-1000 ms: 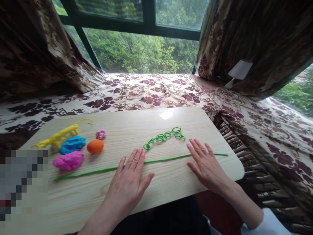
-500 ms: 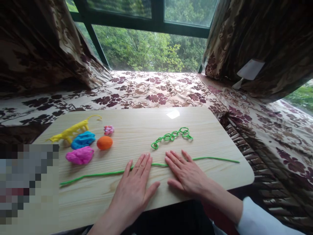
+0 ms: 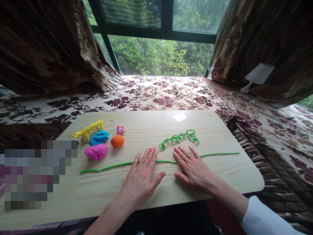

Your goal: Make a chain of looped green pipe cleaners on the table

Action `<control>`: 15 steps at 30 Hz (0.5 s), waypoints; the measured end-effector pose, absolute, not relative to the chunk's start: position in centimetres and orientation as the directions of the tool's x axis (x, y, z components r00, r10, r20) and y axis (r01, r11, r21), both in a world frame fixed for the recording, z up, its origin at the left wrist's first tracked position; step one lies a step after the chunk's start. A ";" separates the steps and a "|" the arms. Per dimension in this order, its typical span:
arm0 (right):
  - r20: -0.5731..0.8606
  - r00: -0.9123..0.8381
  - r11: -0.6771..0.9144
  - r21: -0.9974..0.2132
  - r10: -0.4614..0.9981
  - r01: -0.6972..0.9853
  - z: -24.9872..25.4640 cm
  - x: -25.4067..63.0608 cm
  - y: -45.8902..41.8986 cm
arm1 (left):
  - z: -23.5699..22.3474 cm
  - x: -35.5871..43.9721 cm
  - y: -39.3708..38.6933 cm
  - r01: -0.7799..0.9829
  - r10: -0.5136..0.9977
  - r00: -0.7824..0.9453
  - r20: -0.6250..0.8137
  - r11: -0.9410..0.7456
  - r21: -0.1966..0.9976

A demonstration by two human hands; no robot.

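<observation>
A long thin green clay strand (image 3: 110, 167) runs across the wooden table, passing under both hands. My left hand (image 3: 143, 176) lies flat on it, fingers stretched forward and thumb apart. To its right, my right hand (image 3: 192, 169) also rests flat over the strand with the fingers extended. A short stretch of green shows between the two hands, and both ends stick out past them. Just beyond the hands sits a chain of linked green clay rings (image 3: 179, 137).
At the left of the table (image 3: 146, 124) are a yellow clay animal figure (image 3: 89, 129), a blue lump (image 3: 99, 137), a pink lump (image 3: 96, 151), an orange ball (image 3: 117, 141) and a small pink-and-white piece (image 3: 120, 129). A white lamp (image 3: 259, 73) stands at the right.
The camera view has shifted, so the whole scene sits farther right. Both hands stay flat on the green strand, whose left part looks slightly differently bent.
</observation>
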State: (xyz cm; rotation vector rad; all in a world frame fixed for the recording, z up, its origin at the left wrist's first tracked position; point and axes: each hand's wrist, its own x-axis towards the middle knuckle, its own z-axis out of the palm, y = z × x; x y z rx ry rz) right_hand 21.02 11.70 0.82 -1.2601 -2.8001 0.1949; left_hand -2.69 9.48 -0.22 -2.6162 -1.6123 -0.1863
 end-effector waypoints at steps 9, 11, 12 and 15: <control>0.095 -0.804 0.800 -0.218 0.587 0.559 2.8 11.9 11.8 | -0.3 -12.5 5.5 0.981 0.952 0.196 0.236 -0.187 -0.060; 0.074 -0.804 0.794 -0.238 0.590 0.560 2.2 9.0 12.7 | -0.8 -13.5 5.2 0.976 0.950 0.217 0.224 -0.203 -0.085; 0.055 -0.801 0.786 -0.243 0.596 0.568 1.9 8.1 12.9 | -1.0 -13.8 4.9 0.972 0.948 0.233 0.216 -0.217 -0.094; -0.002 -0.836 0.806 -0.266 0.548 0.529 1.5 7.5 11.7 | -1.5 -14.6 3.4 0.964 0.948 0.262 0.180 -0.248 -0.096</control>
